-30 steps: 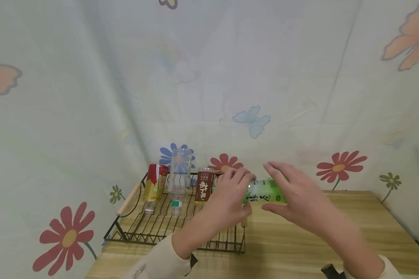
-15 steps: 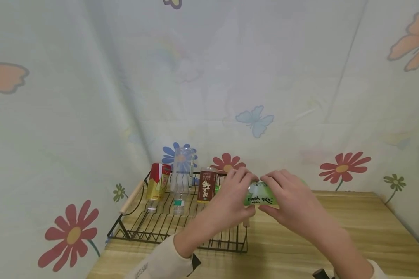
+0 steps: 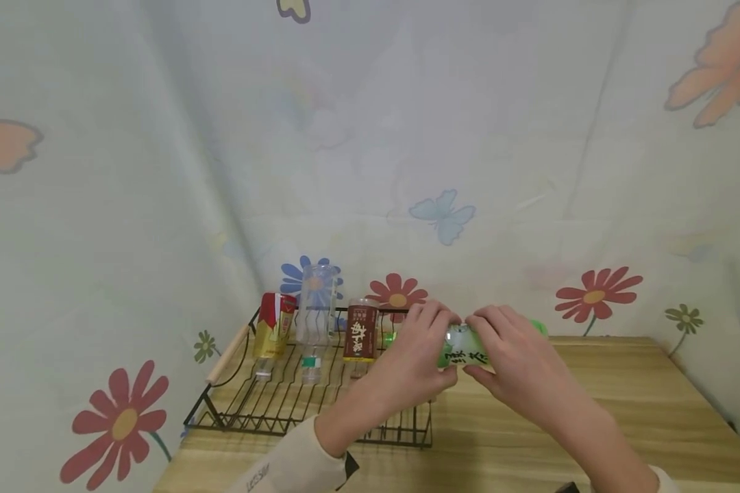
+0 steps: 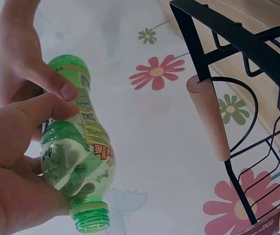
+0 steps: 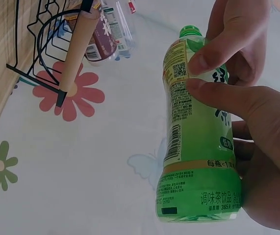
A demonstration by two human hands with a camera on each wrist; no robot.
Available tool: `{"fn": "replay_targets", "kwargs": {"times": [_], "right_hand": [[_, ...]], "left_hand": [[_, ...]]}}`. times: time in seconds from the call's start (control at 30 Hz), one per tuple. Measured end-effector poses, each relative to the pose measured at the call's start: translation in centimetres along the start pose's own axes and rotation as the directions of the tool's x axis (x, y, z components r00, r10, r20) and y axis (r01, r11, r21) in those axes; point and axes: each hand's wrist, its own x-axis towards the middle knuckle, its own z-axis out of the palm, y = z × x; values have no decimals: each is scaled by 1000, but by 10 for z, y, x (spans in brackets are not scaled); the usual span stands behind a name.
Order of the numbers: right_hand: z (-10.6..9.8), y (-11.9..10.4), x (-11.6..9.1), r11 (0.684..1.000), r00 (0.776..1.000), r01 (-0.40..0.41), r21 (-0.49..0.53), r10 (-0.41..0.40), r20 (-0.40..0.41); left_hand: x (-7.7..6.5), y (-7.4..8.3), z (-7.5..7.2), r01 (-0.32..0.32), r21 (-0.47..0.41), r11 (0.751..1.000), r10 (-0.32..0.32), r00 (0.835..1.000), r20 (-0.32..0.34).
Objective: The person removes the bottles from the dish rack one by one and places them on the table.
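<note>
A green plastic tea bottle [image 3: 464,348] lies sideways in the air between both hands, above the table. My left hand [image 3: 414,350] grips it near the neck, and the green neck end [image 4: 89,216] sticks out past that palm in the left wrist view. Curled round the body towards the base is my right hand [image 3: 510,352]. The two thumbs nearly meet at the middle of the label [image 5: 181,98] in the right wrist view. Both hands cover much of the bottle in the head view.
Left of the hands stands a black wire rack [image 3: 271,414] with wooden handles [image 3: 229,352]. On it, neck down, are a red and gold bottle [image 3: 275,325], a clear bottle [image 3: 316,308] and a brown-labelled bottle [image 3: 361,329]. The wooden table [image 3: 604,404] extends right; a flowered curtain hangs behind.
My right hand has moved left along the green bottle and closed round it, beside the left hand. One second ago its fingers were spread wider. The left hand keeps its grip.
</note>
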Motion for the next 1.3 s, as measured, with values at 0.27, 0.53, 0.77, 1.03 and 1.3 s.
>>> {"fn": "replay_targets", "kwargs": {"times": [0.27,0.53,0.77,1.03,1.3], "right_hand": [[4,0,3,1000,1000,9,2,-9,-4],[3,5,6,999,1000,24,33,-25,18],[1,11,7,996,999,32,85,-35,32],[-4,17,8,993,996,63,96,-68,57],[-9,20,13,991,993,102,91,-106,47]], "left_hand": [[-3,-2,1,20,5,1000,-20,1000,4],[-4,-1,1,55,60,997,-55,998,-4],[-3,2,-4,99,43,994,-101,993,53],[-2,1,-6,90,42,995,-94,992,84],[-1,-3,-12,53,108,993,-61,996,70]]}}
